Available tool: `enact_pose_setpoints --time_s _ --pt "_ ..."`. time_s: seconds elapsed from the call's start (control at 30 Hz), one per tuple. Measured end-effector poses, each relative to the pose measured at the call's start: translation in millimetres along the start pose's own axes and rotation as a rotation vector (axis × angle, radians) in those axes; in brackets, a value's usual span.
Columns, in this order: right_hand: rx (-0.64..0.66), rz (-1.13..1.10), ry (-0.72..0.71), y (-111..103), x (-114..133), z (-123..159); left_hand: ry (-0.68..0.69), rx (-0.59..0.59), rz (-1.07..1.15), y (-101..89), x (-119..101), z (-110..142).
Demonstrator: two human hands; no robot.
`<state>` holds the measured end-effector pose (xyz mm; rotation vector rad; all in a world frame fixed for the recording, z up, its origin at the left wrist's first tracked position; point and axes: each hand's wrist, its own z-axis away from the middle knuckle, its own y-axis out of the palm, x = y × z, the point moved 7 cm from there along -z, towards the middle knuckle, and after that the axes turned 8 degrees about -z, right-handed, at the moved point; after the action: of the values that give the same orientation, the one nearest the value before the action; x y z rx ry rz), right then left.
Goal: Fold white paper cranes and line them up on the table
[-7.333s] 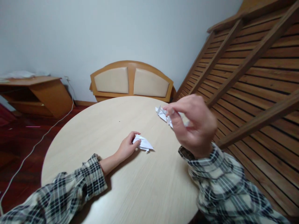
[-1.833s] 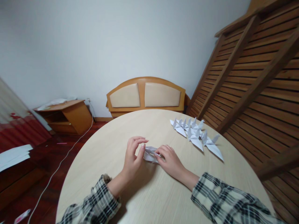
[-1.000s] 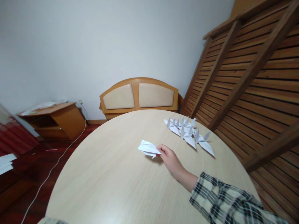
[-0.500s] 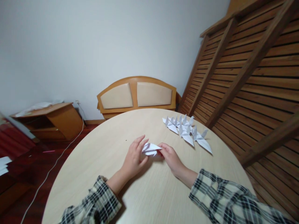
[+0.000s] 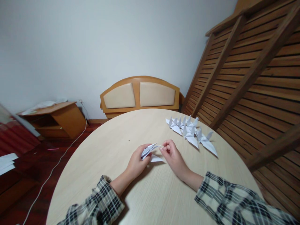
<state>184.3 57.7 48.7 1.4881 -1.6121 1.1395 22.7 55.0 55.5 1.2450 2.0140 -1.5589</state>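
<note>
A white folded paper crane point(image 5: 150, 152) is held just above the round pale wooden table point(image 5: 105, 162). My left hand point(image 5: 137, 160) grips its body, fingers curled round it. My right hand point(image 5: 172, 155) pinches a thin tip of the same paper between thumb and forefinger. Both arms wear plaid sleeves. A group of several finished white paper cranes point(image 5: 191, 133) lies on the table to the far right of my hands.
A wooden chair with padded back point(image 5: 140, 94) stands behind the table. A slatted wooden frame point(image 5: 253, 72) leans along the right. A low wooden cabinet point(image 5: 53, 118) sits at the left, a white cable point(image 5: 58, 162) trails over the dark red floor, and white sheets point(image 5: 7, 161) lie at far left.
A second ago only my right hand held the paper; my left hand has come back in and taken hold. The paper is now lifted and tilted, with my right fingers pulling a tip.
</note>
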Motion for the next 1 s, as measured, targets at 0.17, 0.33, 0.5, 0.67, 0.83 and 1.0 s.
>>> enact_pose_setpoints --time_s 0.17,0.33,0.5,0.67,0.83,1.0 --pt "0.088 0.136 -0.125 0.6 13.3 -2.3 -0.032 0.008 -0.002 1.7 4.3 -0.2" --pt "0.106 0.238 -0.196 4.7 19.7 1.9 0.017 -0.015 -0.088 0.9 3.2 1.1" --pt "0.128 0.310 -0.168 6.5 21.2 3.3 0.025 -0.008 -0.153 -0.5 1.1 2.9" --pt "0.109 0.352 -0.174 3.5 22.4 2.4 0.033 0.008 -0.202 -1.2 -1.4 4.1" --pt "0.096 0.404 -0.200 2.4 25.0 1.8 0.042 0.014 -0.246 -1.2 -3.9 4.5" --pt "0.078 0.466 -0.226 2.0 28.1 1.1 0.036 0.026 -0.282 -1.0 -5.6 5.5"
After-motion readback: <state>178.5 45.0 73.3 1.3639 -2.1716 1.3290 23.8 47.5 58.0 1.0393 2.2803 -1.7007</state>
